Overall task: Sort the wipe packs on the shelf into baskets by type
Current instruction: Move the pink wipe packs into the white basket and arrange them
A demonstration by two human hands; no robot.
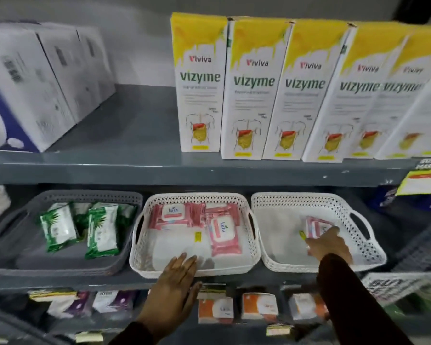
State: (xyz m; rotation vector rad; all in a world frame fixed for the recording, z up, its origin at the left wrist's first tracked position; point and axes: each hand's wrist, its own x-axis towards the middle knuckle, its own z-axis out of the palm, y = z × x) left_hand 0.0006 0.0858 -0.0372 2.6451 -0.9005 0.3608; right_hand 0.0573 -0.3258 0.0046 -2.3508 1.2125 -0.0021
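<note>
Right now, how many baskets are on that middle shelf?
3: a grey basket at left, a white basket in the middle, another white basket at right. More may sit beyond the frame's left edge.

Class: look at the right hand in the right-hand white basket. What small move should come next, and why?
Probably close the right hand on the lone pink pack and lift it toward the middle basket, where the other pink packs lie; the fingers are already on it.

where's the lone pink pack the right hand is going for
In the head view, the pink pack lies in the right white basket, mid-shelf, under the right hand.
</note>
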